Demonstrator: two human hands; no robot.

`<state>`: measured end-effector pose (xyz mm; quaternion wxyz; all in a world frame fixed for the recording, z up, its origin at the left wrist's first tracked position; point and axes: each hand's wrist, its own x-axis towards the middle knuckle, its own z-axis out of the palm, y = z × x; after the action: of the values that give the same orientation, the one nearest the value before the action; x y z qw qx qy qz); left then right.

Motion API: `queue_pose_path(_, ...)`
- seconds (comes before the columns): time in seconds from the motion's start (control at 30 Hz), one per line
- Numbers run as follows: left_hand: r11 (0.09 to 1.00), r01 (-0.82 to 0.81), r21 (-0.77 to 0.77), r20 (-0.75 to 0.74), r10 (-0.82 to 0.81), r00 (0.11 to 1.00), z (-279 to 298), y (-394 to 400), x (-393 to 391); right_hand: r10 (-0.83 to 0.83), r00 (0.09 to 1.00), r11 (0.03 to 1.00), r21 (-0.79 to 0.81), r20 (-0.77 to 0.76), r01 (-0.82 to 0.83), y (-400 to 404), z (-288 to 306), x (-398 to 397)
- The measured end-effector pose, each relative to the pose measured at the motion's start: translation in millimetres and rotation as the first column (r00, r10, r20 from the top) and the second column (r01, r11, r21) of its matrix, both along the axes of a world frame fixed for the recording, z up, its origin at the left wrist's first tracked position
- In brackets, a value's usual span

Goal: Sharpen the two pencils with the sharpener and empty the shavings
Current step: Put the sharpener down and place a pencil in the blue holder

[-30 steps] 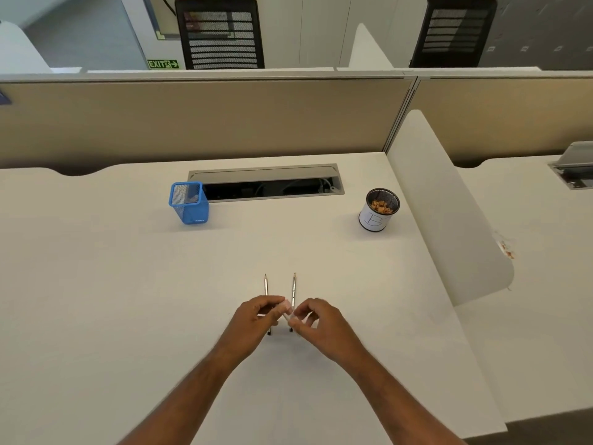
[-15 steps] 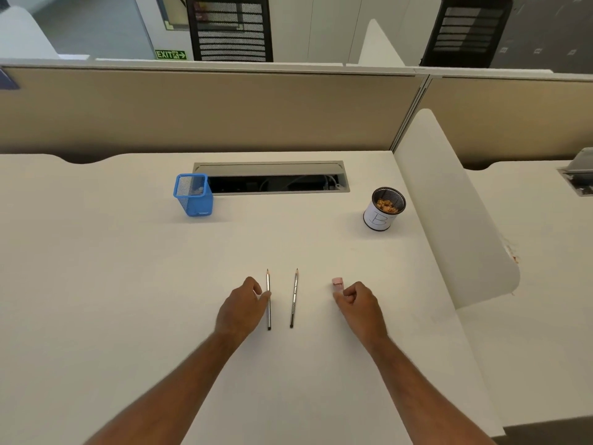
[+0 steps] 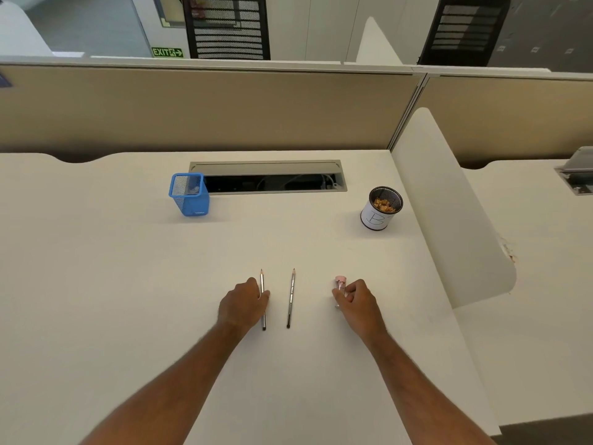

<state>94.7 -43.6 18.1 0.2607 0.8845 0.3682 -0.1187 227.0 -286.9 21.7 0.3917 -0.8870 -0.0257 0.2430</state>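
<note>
Two grey pencils lie side by side on the white desk, tips pointing away from me. My left hand (image 3: pixel 242 303) curls over the left pencil (image 3: pixel 262 281), fingertips pressing its middle while it lies flat. The right pencil (image 3: pixel 291 297) lies untouched between my hands. To its right, my right hand (image 3: pixel 357 301) pinches a small pink and clear sharpener (image 3: pixel 340 281), which stands on the desk; my fingers hide its lower part. A black mesh cup with a white label (image 3: pixel 380 210) holds orange-brown shavings at the back right.
A blue mesh holder (image 3: pixel 189 195) stands at the back left beside an open cable slot (image 3: pixel 269 181). A white curved divider (image 3: pixel 449 213) bounds the desk on the right. A beige partition runs along the back.
My hands were together over the pencils a second ago and have since spread apart. The right hand carried the sharpener to the right; the left settled on the left pencil.
</note>
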Motion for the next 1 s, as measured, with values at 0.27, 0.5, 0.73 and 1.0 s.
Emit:
queue_pose_path(0.27, 0.999, -0.016, -0.04, -0.06, 0.013, 0.998, 14, 3, 4, -0.013, 0.999, 0.999, 0.039, -0.03, 0.014, -6, 0, -1)
queue_pose_path(0.5, 0.958, -0.214, -0.192, 0.148, 0.243, 0.959, 36, 28, -9, -0.037, 0.998, 0.999, 0.016, 0.046, 0.037, -8, 2, -5)
queue_pose_path(0.73, 0.927, -0.294, -0.234, 0.303, 0.357, 0.884, 61, 84, -20, 0.071, 0.969, 0.997, -0.045, 0.237, -0.062, 1, 7, -16)
queue_pose_path(1.0, 0.915, -0.387, -0.117, 0.483, 0.393, 0.782, 103, 162, -3, 0.228, 0.941, 0.973, -0.103, 0.25, -0.208, 39, 11, -23)
